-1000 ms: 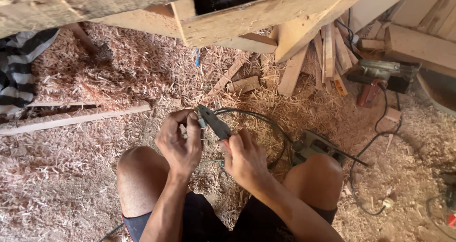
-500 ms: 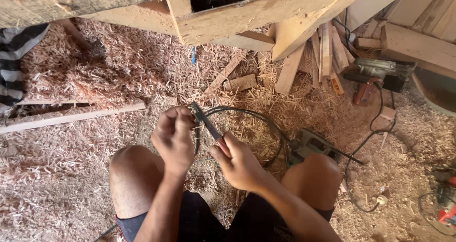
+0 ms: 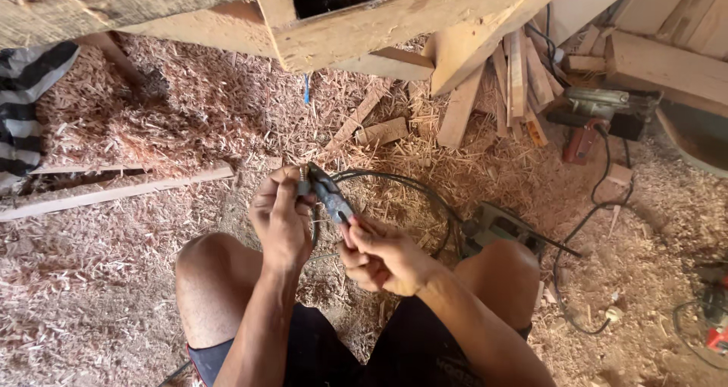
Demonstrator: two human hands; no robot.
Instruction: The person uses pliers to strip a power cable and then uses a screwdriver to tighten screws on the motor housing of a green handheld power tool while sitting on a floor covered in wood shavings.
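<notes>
At centre of the head view, above the bare knees, both hands meet on a pair of pliers (image 3: 327,193). Left hand (image 3: 282,218) is raised, fingers curled closed around a small metal piece (image 3: 303,176) at the pliers' nose; can't tell exactly what the piece is, too small. Right hand (image 3: 383,254) sits lower and to the right, fingers wrapped closed round the pliers' handles, thumb on top. Pliers are tilted, nose up-left toward the left hand, handles down-right into the right hand, held in the air above the floor (image 3: 114,281), not touching it.

Floor is covered w/ wood shavings, edge to edge. Just behind the hands a black cable (image 3: 425,193) loops over the shavings and runs to a grey power tool (image 3: 500,228) lying beside the right knee. Toward the floor's left edge a long thin wood strip (image 3: 114,193) lies flat; striped cloth (image 3: 26,106) at the far left edge. Along the top edge a heavy timber frame (image 3: 379,23) spans across, w/ offcut boards (image 3: 485,83) leaning beneath it. Near the top right corner, a second power tool (image 3: 599,110) w/ a reddish handle, its cord trailing down toward the bottom right. Red tool (image 3: 717,311) partly cut off at the right edge.
</notes>
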